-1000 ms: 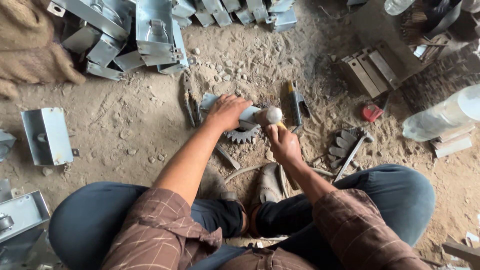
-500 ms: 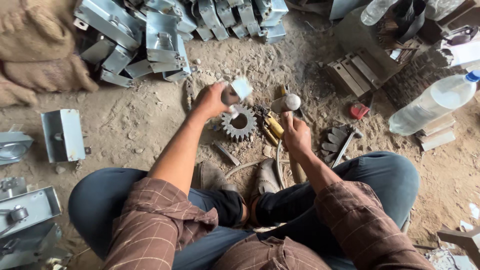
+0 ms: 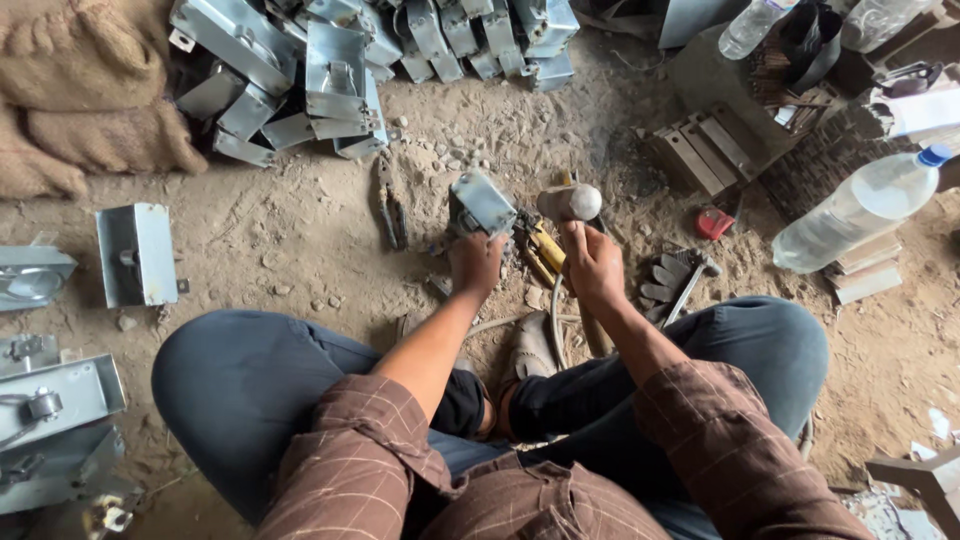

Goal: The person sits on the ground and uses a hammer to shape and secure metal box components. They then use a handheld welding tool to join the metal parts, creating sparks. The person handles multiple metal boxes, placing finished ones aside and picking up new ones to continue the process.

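I sit cross-legged on a dirt floor. My left hand [image 3: 476,262] grips a small grey sheet-metal bracket [image 3: 484,202], held tilted just above the ground. Right beside it, my right hand [image 3: 592,266] holds a hammer by the handle, its rounded steel head [image 3: 570,203] raised level with the bracket and a little to its right. Between my hands lies a yellow-handled tool [image 3: 545,250]. The toothed gear under the bracket is mostly hidden by my left hand.
A pile of similar metal brackets [image 3: 330,60] lies at the far side. More metal housings [image 3: 138,252] sit at left, burlap sacks [image 3: 80,90] beyond them. Pliers [image 3: 392,212] lie on the dirt, a plastic water bottle [image 3: 860,210] and wooden blocks [image 3: 700,150] at right.
My left hand has brought the bracket back down over the gear. The hammer head is up beside it, and my head has leaned closer.
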